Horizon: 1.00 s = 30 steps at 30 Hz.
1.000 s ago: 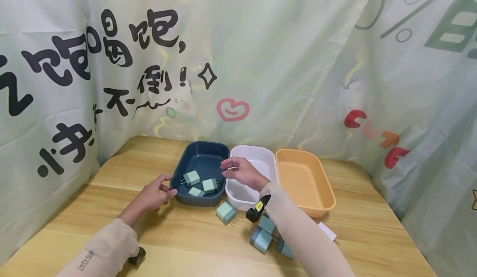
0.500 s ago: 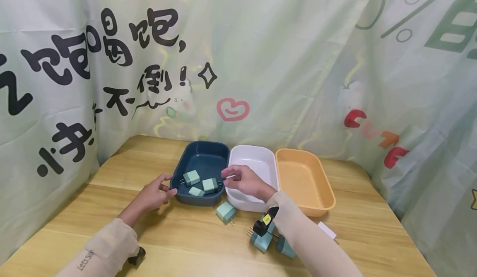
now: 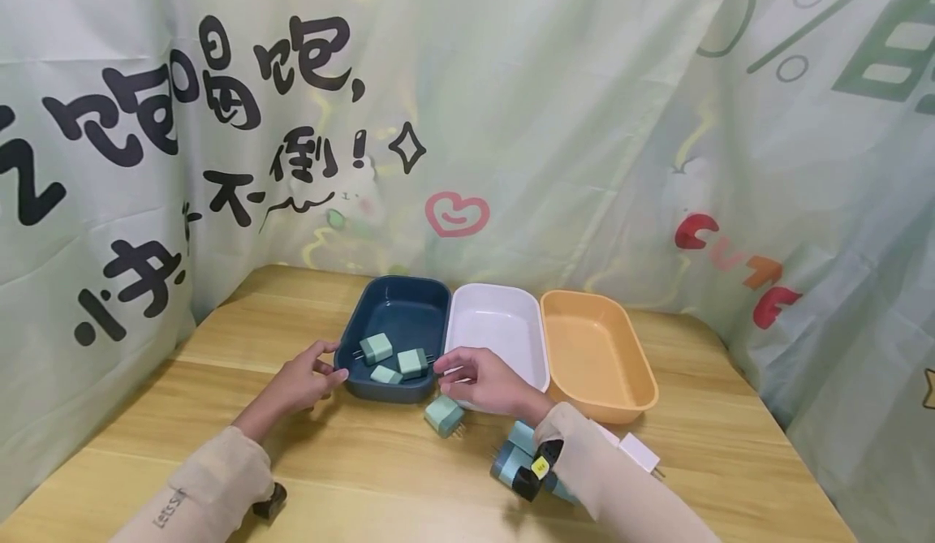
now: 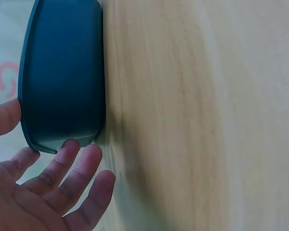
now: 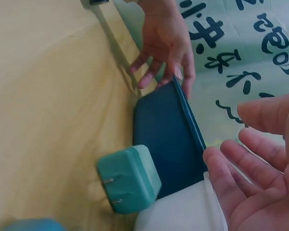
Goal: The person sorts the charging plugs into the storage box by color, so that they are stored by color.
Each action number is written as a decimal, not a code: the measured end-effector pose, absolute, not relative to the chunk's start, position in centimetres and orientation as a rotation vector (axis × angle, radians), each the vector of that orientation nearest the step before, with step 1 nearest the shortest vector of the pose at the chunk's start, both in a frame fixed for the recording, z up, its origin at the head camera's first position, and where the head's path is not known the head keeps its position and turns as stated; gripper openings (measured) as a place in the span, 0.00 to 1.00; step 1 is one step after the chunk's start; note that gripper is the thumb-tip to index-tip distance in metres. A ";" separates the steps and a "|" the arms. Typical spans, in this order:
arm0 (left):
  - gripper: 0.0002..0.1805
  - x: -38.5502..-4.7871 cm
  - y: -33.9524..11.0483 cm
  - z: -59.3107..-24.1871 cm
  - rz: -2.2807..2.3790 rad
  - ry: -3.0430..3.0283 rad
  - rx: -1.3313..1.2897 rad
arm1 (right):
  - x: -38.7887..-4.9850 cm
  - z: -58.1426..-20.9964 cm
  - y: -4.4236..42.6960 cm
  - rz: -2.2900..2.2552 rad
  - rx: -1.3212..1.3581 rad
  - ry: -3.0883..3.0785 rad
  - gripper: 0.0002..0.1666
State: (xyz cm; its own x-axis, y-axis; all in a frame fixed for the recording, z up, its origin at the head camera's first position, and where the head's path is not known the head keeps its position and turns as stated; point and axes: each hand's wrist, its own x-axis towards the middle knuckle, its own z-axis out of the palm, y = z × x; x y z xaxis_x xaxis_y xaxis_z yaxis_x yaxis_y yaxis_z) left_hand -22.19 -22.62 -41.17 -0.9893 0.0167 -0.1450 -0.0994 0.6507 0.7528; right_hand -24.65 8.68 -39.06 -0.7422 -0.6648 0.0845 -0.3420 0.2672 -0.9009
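My left hand (image 3: 303,377) touches the left rim of a dark blue tray (image 3: 398,316), thumb and fingers spread; the left wrist view shows the fingertips at the tray's end wall (image 4: 62,86). Green plug chargers (image 3: 377,348) lie inside, toward its near end. Over the near part of the white tray (image 3: 504,316), close to the blue tray's right rim, hovers my right hand (image 3: 485,381), fingers loosely bent and holding nothing. Just below it, a green charger (image 3: 442,415) lies on the table, its metal prongs visible in the right wrist view.
An orange tray (image 3: 595,344) stands against the white one's right side. Blue plug chargers (image 3: 522,437) lie on the wooden table (image 3: 380,478), partly hidden by my right wrist. Beside that forearm is a white charger (image 3: 639,452). A printed curtain (image 3: 548,121) hangs behind.
My right hand has drawn slightly toward me and to the right, showing more of the white tray and the white charger. The left hand and the trays have stayed put.
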 end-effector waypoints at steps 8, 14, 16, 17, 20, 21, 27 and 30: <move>0.34 -22.3 -22.5 -41.3 1.244 2.724 -0.087 | -22.7 -39.5 9.1 -1.461 -0.935 2.217 0.18; 0.34 -22.4 -22.6 -41.3 1.245 2.724 -0.076 | -22.0 -40.2 9.2 -1.429 -0.955 2.231 0.20; 0.34 -22.4 -22.6 -41.4 1.250 2.723 -0.071 | -21.8 -40.4 9.2 -1.410 -0.966 2.228 0.21; 0.34 -22.4 -22.6 -41.4 1.252 2.722 -0.071 | -21.7 -40.5 9.2 -1.399 -0.975 2.225 0.21; 0.34 -22.3 -22.6 -41.4 1.250 2.720 -0.077 | -21.4 -40.8 9.1 -1.355 -1.008 2.239 0.24; 0.34 -22.3 -22.6 -41.4 1.250 2.720 -0.080 | -21.4 -40.9 9.1 -1.334 -1.022 2.255 0.24; 0.35 -22.2 -22.6 -41.3 1.249 2.728 -0.066 | -20.9 -41.4 9.1 -1.208 -1.072 2.354 0.26; 0.34 -22.2 -22.7 -41.4 1.254 2.731 -0.060 | -20.9 -41.6 9.0 -1.169 -1.092 2.387 0.27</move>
State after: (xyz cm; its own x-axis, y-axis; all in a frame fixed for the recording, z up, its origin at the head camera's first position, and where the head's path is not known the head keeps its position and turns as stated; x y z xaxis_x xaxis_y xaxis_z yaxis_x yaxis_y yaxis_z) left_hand -22.23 -22.67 -41.40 -0.9900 0.0204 -0.1395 -0.0925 0.6528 0.7518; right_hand -20.86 9.04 -41.62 -0.6806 -0.7278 0.0835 -0.5122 0.3913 -0.7646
